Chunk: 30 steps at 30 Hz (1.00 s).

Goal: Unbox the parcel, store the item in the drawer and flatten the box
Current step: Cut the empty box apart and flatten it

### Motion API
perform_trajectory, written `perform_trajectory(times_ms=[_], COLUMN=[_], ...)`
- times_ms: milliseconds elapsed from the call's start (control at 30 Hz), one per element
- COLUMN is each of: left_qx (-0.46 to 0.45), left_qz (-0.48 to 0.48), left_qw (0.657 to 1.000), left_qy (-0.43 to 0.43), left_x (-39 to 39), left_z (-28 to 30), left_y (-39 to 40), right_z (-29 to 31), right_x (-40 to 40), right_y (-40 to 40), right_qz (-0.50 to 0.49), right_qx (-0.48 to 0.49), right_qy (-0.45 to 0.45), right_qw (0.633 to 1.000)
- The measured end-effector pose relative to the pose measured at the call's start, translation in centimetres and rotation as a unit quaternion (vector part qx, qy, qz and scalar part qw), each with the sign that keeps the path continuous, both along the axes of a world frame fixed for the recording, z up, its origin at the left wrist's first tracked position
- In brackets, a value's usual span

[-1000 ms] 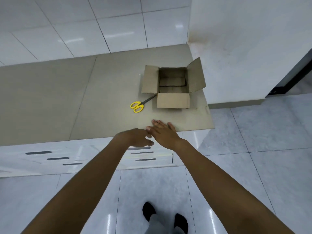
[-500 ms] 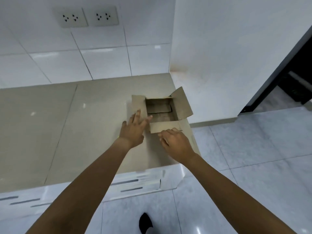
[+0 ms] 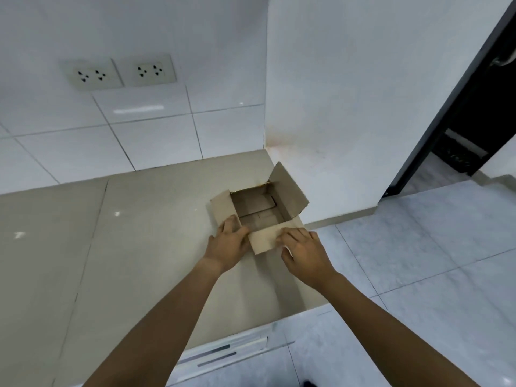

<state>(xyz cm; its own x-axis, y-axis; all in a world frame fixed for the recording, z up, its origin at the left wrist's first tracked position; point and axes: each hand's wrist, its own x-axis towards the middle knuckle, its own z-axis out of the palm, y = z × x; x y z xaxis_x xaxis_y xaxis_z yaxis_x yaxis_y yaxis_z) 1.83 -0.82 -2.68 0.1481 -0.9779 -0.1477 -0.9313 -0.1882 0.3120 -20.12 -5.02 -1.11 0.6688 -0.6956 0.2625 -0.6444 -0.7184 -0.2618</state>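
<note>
An open brown cardboard box (image 3: 289, 192) stands near the right end of the beige countertop (image 3: 134, 236), its flaps spread outward. Inside I see only bare cardboard bottom flaps. My left hand (image 3: 227, 247) grips the box at its near left corner, fingers lying on the left flap. At the right end of the near flap, my right hand (image 3: 304, 251) has its fingers curled onto the cardboard. White drawer fronts (image 3: 215, 354) with dark handle slots sit below the counter's front edge. The scissors are hidden from view.
A white tiled wall with two sockets (image 3: 120, 74) rises behind the counter. A white wall closes the counter's right end just behind the box. Grey tiled floor (image 3: 418, 261) lies to the right, with a dark doorway (image 3: 474, 121) beyond.
Both hands rose from the counter's front edge to the box and took hold of it. My view came closer and tilted up; the yellow scissors went out of sight.
</note>
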Motion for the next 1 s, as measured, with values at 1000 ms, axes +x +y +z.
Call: perform_trajectory(times_ms=[1000], left_qx=[-0.010], left_qz=[0.254], left_qw=[0.963], left_qy=[0.092], left_x=[4.2], left_z=[-0.2], left_y=[5.9], right_z=[4.9], right_x=[3.0], right_y=[-9.5], right_qz=[0.119], right_qx=[-0.025], right_qy=[0.098], right_qw=[0.988])
